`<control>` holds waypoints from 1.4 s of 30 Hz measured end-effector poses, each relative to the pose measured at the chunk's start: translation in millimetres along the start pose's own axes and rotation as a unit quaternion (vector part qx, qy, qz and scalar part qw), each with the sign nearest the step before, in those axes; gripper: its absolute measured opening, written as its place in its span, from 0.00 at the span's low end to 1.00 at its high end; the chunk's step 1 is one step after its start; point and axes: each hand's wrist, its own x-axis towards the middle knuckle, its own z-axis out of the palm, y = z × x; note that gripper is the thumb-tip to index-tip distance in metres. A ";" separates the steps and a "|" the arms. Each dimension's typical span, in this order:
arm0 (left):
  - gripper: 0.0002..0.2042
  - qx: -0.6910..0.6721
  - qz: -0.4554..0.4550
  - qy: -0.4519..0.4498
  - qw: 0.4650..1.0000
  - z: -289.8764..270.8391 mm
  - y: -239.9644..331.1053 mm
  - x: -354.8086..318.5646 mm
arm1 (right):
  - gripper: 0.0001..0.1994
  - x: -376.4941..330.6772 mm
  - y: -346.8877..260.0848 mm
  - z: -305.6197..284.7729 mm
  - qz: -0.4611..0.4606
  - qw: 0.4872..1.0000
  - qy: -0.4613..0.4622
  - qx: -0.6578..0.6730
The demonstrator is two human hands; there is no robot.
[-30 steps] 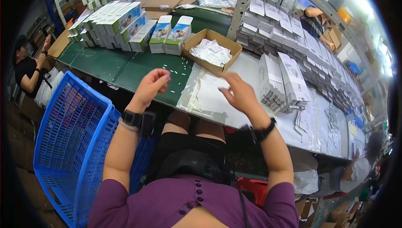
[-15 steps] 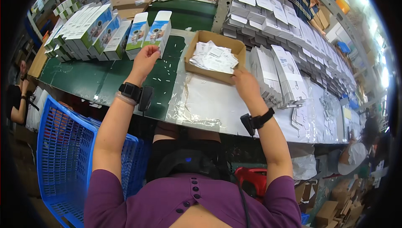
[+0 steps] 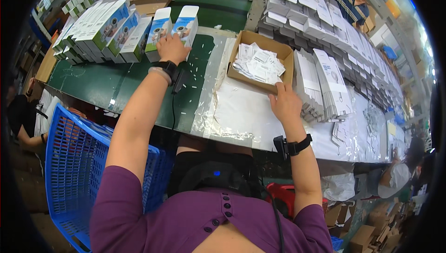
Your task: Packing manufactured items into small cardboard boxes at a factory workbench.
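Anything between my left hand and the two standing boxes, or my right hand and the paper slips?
Nothing visible stands between the left hand and the two standing boxes, which it overlaps in this view. The near wall of the cardboard tray stands between the right hand and the paper slips inside.

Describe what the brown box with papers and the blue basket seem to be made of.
The brown box looks like matte cardboard: its walls are plain tan and thin. The blue basket is probably moulded plastic, perhaps slightly glossy, judging by its uniform colour and regular slots.
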 end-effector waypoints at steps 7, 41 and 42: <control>0.27 0.054 -0.001 -0.043 0.998 -19.1 -14.5 -33.3 | 0.24 -10.9 -7.4 -3.5 -0.015 0.999 0.038 0.025; 0.49 -0.502 0.131 -0.226 0.824 -73.6 -67.8 -204.1 | 0.13 -81.5 -103.3 -18.9 -0.189 0.810 0.174 0.528; 0.49 -0.483 0.142 -0.224 0.834 -74.9 -65.3 -200.9 | 0.13 -81.6 -105.4 -19.4 -0.186 0.809 0.175 0.530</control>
